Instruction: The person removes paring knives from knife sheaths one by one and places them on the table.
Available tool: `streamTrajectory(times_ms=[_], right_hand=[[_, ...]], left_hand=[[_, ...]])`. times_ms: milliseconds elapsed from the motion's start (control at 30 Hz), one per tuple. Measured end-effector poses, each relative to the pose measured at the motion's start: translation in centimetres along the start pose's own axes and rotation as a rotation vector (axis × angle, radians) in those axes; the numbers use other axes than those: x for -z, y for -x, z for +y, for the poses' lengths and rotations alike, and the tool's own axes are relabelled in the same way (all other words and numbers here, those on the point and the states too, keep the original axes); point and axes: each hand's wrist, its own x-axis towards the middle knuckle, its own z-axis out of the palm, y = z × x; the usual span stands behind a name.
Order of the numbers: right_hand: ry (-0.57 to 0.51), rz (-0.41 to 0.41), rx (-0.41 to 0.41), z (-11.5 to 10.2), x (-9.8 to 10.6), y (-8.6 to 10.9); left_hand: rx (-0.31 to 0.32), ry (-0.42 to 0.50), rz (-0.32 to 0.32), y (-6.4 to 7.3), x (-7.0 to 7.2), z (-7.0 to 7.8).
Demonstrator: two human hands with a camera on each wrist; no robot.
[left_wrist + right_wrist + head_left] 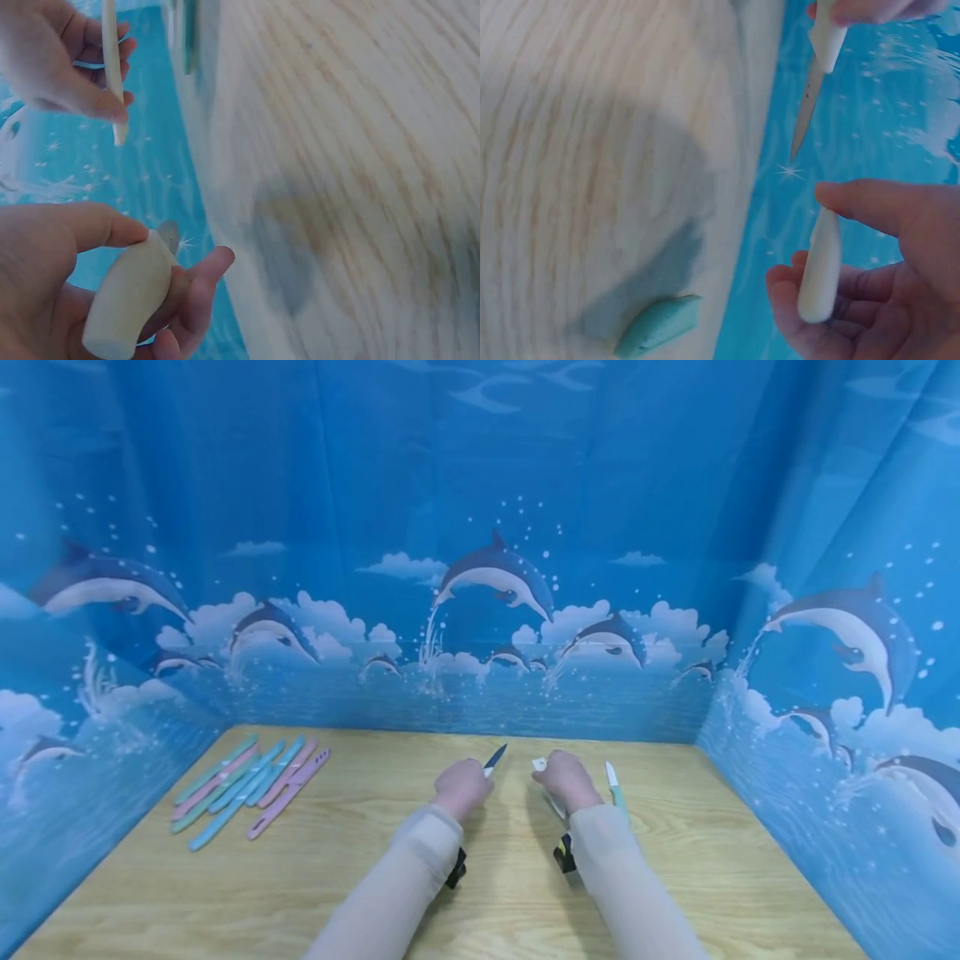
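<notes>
My left hand (463,787) grips a knife by its white handle (131,300). The dark bare blade (495,757) points up and away to the right in the head view. My right hand (567,779) holds a slim white knife sheath (823,270) between thumb and fingers, and one end of it shows past the knuckles. A gap separates the blade tip from the sheath in the right wrist view. Just right of my right hand, a knife with a green handle (618,797) and bare blade lies on the table, partly hidden by the forearm.
On the left of the wooden table (360,893) lies a loose bunch of pink, green and blue sheathed knives (247,785), some overlapping. A blue dolphin-print curtain (375,485) encloses the table's back and both sides. Black wrist devices hang under both sleeves.
</notes>
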Motion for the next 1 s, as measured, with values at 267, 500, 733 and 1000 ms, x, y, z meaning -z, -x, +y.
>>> streamTrajectory(times_ms=[267, 500, 733, 1000], right_hand=[[-0.035, -0.028, -0.044, 0.0, -1.3, -0.7], [-0.002, -0.03, -0.071, 0.6, -2.2, -1.9], [0.057, -0.023, -0.051, 0.1, -2.4, -1.5], [0.16, -0.022, -0.028, 0.0, -3.0, -1.8]], left_hand=[[0.003, 0.002, -0.006, -1.2, -1.7, 1.0], [-0.025, 0.026, 0.016, -1.7, -2.5, 1.4], [-0.091, 0.013, 0.015, -1.5, -2.8, 2.1], [-0.051, -0.074, -0.032, -0.6, -3.0, 2.9]])
